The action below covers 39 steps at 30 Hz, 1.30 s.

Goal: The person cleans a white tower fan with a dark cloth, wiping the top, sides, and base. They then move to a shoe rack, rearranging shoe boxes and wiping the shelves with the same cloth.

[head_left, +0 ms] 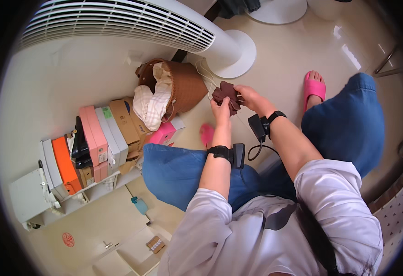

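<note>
A small dark maroon piece of folded fabric (pixel 227 92), with petal-like layers, is held up in front of me between both hands. My left hand (pixel 221 112) is closed on its lower left part, with the thumb pressed over the front. My right hand (pixel 253 99) grips its right edge, the fingers partly hidden behind it. Each wrist carries a black strap with a small black box. Just beyond the fabric, on the left, stands a brown woven basket (pixel 187 85) with a pale checked cloth (pixel 152 102) hanging over its side.
A white tower fan (pixel 231 55) on a round base stands behind the basket, a white cord beside it. Stacked shoe boxes (pixel 93 133) fill a low white rack on the left. A bright pink box (pixel 161 133) lies near the basket. My feet wear pink slippers (pixel 314 87).
</note>
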Each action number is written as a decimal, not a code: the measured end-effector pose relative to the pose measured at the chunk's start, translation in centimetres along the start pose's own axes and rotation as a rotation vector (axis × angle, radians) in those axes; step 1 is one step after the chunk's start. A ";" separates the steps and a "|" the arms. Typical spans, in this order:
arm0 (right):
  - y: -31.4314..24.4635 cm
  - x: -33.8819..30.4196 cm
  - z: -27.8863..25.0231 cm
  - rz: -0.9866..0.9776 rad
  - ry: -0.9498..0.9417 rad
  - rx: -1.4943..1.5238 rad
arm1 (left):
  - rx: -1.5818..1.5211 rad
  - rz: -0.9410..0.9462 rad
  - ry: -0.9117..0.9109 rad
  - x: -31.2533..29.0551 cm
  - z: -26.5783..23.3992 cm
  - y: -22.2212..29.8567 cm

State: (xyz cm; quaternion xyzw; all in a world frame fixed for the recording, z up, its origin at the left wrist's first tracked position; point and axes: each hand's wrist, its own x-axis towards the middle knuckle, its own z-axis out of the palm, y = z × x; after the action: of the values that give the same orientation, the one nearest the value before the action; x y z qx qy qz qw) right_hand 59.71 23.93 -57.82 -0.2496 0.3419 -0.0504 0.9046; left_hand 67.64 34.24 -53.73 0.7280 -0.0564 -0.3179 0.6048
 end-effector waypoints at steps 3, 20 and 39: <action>0.5 -0.1 0.0 0.017 0.161 -0.060 | -0.028 -0.081 0.056 1.8 -1.9 -1.0; 0.0 9.7 -13.3 -0.228 0.751 -0.574 | 1.185 0.526 0.036 27.6 0.6 -9.6; -2.3 6.7 -20.8 -0.414 1.029 -0.695 | 1.483 0.801 -0.094 23.5 23.7 -10.9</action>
State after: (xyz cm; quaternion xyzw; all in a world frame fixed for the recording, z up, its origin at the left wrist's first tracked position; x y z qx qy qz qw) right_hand 51.60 11.54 -73.99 -0.5322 0.6723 -0.2229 0.4638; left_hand 70.34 6.11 -74.56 0.8475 -0.5296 0.0099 0.0343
